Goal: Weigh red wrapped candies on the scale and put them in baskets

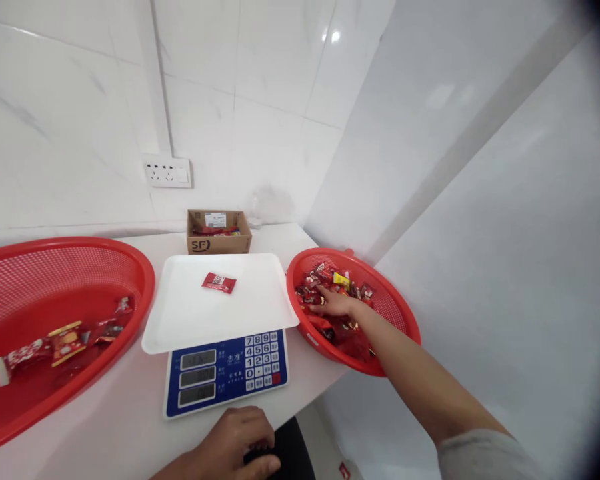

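My right hand [334, 303] reaches into the right red basket [397, 310], its fingers spread among small wrapped candies [343, 280]. Whether it pinches one is hidden by the wrappers. My left hand [240, 440] is at the front edge of the table, below the scale, its fingers curled around something dark that I cannot make out. One red packet [219, 283] lies on the white tray [180, 310] of the scale. The blue panel [230, 377] of the scale faces me, with its keys and three displays.
A larger red basket [137, 257] with several packets stands at the left. Behind the tray sits a small cardboard box [220, 245] holding packets. A socket [167, 171] is on the wall. A red wrapper [345, 471] lies on the floor.
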